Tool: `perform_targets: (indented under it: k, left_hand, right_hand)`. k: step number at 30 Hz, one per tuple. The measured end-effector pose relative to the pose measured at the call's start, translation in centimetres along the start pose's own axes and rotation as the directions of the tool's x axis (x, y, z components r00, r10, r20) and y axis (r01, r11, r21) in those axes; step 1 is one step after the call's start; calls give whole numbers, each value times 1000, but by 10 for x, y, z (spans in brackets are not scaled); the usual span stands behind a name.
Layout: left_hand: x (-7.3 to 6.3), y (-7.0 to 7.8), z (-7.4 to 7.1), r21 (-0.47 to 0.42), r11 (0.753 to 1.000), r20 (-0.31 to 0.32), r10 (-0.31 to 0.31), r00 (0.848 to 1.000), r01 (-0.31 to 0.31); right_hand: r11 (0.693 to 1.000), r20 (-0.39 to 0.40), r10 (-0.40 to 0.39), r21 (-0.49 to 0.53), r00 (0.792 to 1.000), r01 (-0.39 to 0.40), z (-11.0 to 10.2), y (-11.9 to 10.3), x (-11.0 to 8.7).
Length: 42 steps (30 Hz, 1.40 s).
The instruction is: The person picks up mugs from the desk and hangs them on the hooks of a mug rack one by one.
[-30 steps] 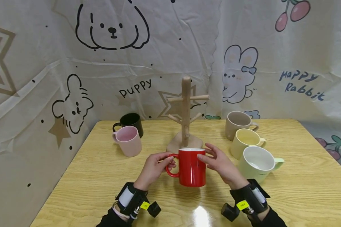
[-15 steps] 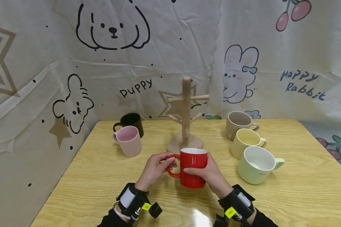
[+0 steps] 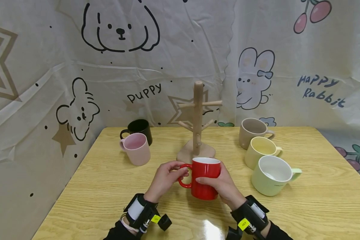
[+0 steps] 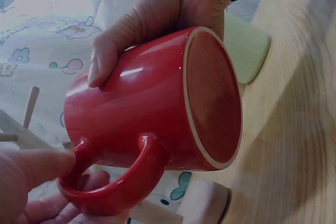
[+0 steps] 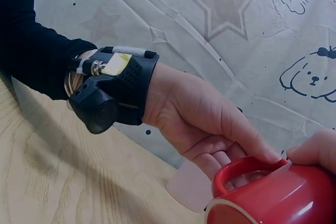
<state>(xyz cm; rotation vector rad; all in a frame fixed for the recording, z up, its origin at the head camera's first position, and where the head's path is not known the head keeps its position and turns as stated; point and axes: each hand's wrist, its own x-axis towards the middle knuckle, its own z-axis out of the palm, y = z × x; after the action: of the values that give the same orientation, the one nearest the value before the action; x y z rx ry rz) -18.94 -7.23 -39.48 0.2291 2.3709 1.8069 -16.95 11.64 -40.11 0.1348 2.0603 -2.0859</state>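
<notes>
Red mug [image 3: 204, 171]: held in both hands above the counter [image 3: 108, 200], near and in front of the wooden stand [image 3: 197, 116]; its underside shows in the left wrist view. The white interior appears only as a strip at the rim; its bottom is out of sight.
Left hand [image 3: 166, 176]: fingers pinch the handle [image 4: 140, 178], thumb on its upper part; the fingers behind are partly hidden by the handle.
Right hand [image 3: 226, 185]: grips the mug's body, thumb laid across the near side; the remaining fingers are hidden behind the mug. The right wrist view cuts this hand off at its edge.
Wooden stand: upright; base partly covered by the red mug. One lower peg points toward the head camera and is foreshortened. The left wrist view catches only pieces of it.
Mugs at left: pink mug [image 3: 138, 153] overlaps black mug [image 3: 142, 128]; whether they touch cannot be told.
Mugs at right: green mug [image 3: 267, 181], yellow mug [image 3: 255, 156] and taupe mug [image 3: 247, 135], near to far, each nearer one overlapping the next. Print on the green mug is too small to read.
Wrist mounts [image 3: 140, 210]: black; lettering on their yellow tags is illegible.
Backdrop [image 3: 198, 40]: creased printed cloth; the large puppy drawing is cut off by the top edge.
</notes>
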Motion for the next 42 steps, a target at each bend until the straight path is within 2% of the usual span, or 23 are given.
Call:
perform_targets:
  k: [5,8,10,13,16,18,21,27,37,42]
  left_hand:
    - [0,6,-10,-18,999,-38,-32,999,31]
    - [2,10,-25,-35,999,-89,-19,996,16]
    - [3,12,-37,-12,1000,-105,-16,994,15]
    - [4,12,-51,69,997,-89,-18,996,24]
    - [5,9,-58,150,988,-26,-31,999,34]
    - [5,7,-60,198,979,21,-45,999,40]
    - [5,6,-61,239,969,58,-76,995,60]
    - [4,5,-60,275,957,70,-111,991,88]
    - [3,1,-57,297,954,147,-81,986,34]
    - [5,-1,-56,295,955,160,-69,985,19]
  right_hand:
    - [1000,-21,-5,3,1000,5,-1,-4,-3]
    - [999,-37,-16,30,999,17,-2,-10,-6]
    - [998,-41,-32,62,999,34,-3,-13,-8]
    - [992,-48,-70,104,996,74,-3,-17,-11]
    - [984,-71,-98,143,993,107,-5,-19,-12]
    - [977,-93,-113,172,989,128,-6,-20,-11]
    - [955,-126,-143,242,982,170,-6,-20,-8]
    - [911,-188,-157,353,970,215,-3,-18,1]
    - [922,-202,-127,337,971,190,0,-13,12]
    - [925,-205,-122,330,971,186,1,-11,17]
